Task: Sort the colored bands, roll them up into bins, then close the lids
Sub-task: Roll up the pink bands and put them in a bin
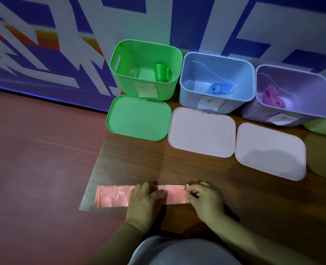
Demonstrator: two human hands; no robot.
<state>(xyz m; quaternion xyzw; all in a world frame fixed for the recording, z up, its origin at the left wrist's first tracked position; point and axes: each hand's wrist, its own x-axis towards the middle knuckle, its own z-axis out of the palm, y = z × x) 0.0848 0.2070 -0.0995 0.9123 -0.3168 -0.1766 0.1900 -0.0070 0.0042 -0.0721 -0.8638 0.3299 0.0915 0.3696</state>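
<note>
The fingers point(155, 194) of the left hand point(144, 200) lay straight and pressed flat on the middle of the pink band point(114, 196), which was stretched along the near edge of the wooden table point(139, 163), while the right hand point(204, 199) pinched its right end with curled fingertips. Behind stood the open green bin point(127, 60) with a green roll point(161, 72), the blue bin point(189, 90) with a blue roll point(214, 87) and the purple bin point(301, 81) with a pink roll point(273, 96), and the green lid point(139, 117) and two pale lids point(202, 131) lay in front of them
</note>
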